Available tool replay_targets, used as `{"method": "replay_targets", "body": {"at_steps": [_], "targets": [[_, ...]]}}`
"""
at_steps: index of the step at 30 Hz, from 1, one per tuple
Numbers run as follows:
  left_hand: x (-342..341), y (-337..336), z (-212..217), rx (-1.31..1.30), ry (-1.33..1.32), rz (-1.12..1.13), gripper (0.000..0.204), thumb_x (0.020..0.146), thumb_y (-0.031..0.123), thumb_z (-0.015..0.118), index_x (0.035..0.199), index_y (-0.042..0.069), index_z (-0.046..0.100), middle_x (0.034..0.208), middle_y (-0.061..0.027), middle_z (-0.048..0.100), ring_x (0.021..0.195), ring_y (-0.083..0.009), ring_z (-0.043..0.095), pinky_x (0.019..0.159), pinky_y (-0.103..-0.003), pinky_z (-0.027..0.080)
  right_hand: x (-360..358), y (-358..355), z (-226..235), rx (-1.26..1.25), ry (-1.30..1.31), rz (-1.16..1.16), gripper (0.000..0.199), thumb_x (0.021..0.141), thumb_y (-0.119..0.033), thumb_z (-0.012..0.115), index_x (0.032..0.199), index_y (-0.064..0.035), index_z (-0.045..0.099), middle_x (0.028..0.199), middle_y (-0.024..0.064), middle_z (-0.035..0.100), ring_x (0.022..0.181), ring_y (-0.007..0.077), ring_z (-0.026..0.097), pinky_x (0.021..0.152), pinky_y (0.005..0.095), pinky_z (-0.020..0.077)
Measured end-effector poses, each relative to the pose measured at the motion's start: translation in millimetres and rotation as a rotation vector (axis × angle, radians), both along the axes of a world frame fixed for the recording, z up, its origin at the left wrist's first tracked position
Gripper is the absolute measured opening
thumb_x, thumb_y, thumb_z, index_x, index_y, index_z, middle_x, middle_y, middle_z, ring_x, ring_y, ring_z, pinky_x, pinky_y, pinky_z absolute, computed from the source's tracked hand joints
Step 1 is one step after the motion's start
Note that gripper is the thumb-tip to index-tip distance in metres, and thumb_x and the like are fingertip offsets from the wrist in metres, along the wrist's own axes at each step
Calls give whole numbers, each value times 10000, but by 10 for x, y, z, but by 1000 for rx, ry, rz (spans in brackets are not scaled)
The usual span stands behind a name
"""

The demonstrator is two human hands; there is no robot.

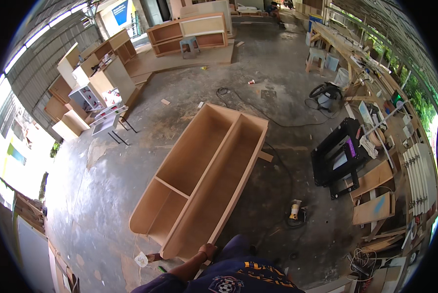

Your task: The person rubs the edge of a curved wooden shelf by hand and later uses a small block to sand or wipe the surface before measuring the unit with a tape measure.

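Observation:
A long wooden cabinet carcass (194,180) lies on the floor before me, its open side up. A lengthwise board divides it, and a short crosspiece spans the left bay. Its near left corner is rounded. My left hand (208,250) is closed at the cabinet's near right end, with the fingers partly hidden against the edge. My right hand does not show. Left of the near end lies a pale, round-edged item (141,259) beside a dark brown shape I cannot make out. A small green item (162,269) is close by.
A yellow-and-black power tool (294,211) stands right of the cabinet; a cable runs along the floor. Farther right are a black frame (340,157), a vacuum cleaner (326,95) and a cluttered workbench (346,46). Unfinished cabinets (114,78) and a small metal-legged table (106,125) stand left.

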State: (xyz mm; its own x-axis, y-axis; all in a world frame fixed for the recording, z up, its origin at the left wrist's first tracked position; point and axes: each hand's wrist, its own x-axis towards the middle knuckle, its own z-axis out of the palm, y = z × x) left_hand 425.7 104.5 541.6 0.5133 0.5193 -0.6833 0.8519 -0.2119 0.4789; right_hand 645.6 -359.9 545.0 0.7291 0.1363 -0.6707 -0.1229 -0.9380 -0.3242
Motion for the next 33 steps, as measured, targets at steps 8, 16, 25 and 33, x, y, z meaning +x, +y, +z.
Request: {"method": "replay_targets", "body": {"at_steps": [8, 16, 25, 33], "targets": [[1024, 667, -188, -85, 395, -444, 357, 874, 384, 477, 1083, 161, 662, 1154, -126, 628, 1064, -289, 603, 895, -387, 489, 1439, 1035, -82, 46, 60, -8, 355, 846, -260, 504, 1102, -15, 526, 1042, 274, 578, 989, 457, 550, 820, 508, 437], [2388, 2165, -643, 237, 339, -841, 256, 874, 336, 514, 1026, 216, 681, 1063, -65, 674, 988, -262, 646, 827, -397, 527, 3284, 2657, 397, 151, -69, -159, 350, 865, -251, 485, 1116, -9, 512, 1057, 291, 576, 1005, 473, 543, 837, 523, 428], [6442, 3732, -171, -231, -362, 337, 220, 854, 198, 593, 875, -12, 653, 762, -79, 658, 690, -144, 633, 596, -291, 513, 5563, 3752, 900, 189, -203, -277, 303, 843, -243, 484, 1083, -58, 499, 988, 286, 602, 957, 473, 565, 845, 536, 436], [8294, 4188, 199, -170, -323, -48, 265, 854, 196, 599, 952, -43, 661, 778, -92, 662, 705, -161, 637, 623, -278, 515, 8073, 4705, 656, 198, -148, -103, 335, 840, -241, 478, 1116, -52, 499, 989, 288, 605, 938, 470, 578, 842, 516, 451]]}}
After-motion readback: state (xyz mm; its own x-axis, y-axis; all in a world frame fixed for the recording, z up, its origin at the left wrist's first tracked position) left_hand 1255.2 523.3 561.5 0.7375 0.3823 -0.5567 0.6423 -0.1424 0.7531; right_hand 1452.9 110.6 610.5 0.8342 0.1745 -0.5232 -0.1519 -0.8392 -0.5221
